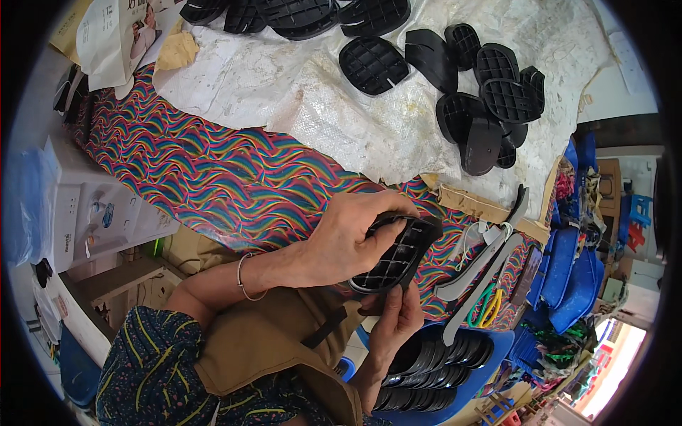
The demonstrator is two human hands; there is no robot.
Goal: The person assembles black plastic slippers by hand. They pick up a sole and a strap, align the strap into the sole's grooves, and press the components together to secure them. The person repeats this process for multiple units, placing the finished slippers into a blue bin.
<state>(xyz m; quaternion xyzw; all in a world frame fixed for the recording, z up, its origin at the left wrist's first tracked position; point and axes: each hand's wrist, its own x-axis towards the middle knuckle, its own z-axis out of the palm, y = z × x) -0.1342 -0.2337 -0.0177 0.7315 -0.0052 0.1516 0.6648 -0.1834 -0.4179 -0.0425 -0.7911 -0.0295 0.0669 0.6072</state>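
In front of my apron, both hands hold a black shoe heel piece [398, 257] with a hollow, gridded inside. My left hand [355, 238], with a thin bracelet at its wrist, grips the piece from the upper left, its thumb over the grid. The fingers of my right hand [398, 316] pinch the lower edge. A dark strip [325, 328] lies against the brown apron [245, 351] below; whether it joins the held piece I cannot tell. More black gridded heel pieces [374, 65] lie loose on the white sheet [312, 106] beyond my hands.
A colourful wave-patterned cloth [234, 167] covers the table. Long grey curved strips [472, 273] and green-and-yellow-handled scissors [489, 307] lie right of my hands. A blue tub [497, 348] below holds stacked black pieces [433, 366]. Blue bins [572, 277] stand farther right, white drawers [99, 213] left.
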